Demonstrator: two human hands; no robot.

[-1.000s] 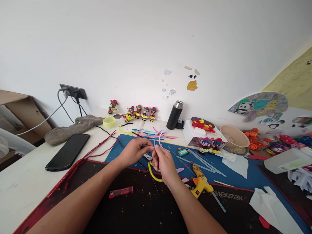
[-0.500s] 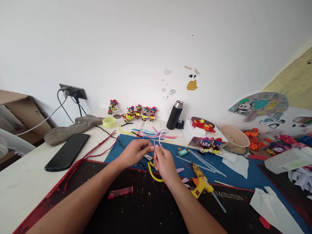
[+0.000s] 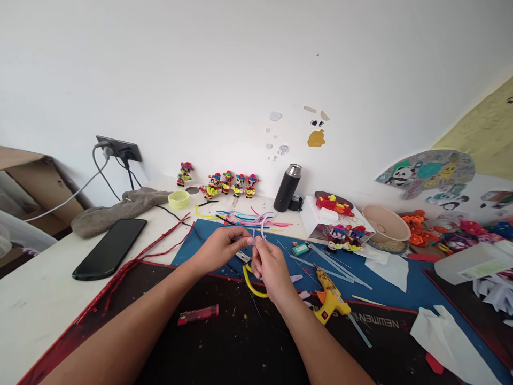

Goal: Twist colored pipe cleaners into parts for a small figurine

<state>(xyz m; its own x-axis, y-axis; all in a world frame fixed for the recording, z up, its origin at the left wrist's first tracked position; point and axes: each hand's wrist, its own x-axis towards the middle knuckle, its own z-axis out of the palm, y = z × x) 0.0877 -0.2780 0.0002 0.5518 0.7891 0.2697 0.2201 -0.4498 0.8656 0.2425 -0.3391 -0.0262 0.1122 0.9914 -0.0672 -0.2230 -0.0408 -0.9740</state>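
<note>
My left hand [image 3: 218, 248] and my right hand [image 3: 269, 266] meet fingertip to fingertip above the blue mat [image 3: 385, 289]. Together they pinch a thin pale lilac pipe cleaner [image 3: 263, 227], whose free end curves up just beyond my fingers. Under my right hand a yellow pipe cleaner [image 3: 252, 286] lies curled on the black mat [image 3: 224, 342]. A loose pile of coloured pipe cleaners [image 3: 248, 218] lies just past my hands.
A yellow glue gun [image 3: 331, 299] and clear glue sticks [image 3: 332, 264] lie to the right. A red lighter [image 3: 199, 314] is near my left forearm. A black phone [image 3: 110, 247], black flask [image 3: 287, 188], small figures [image 3: 228, 184], a bowl [image 3: 385, 224] and paper scraps [image 3: 449, 337] crowd the desk.
Both hands stay together on the lilac pipe cleaner with only small finger movements. The view has tipped slightly, so everything sits a few pixels higher.
</note>
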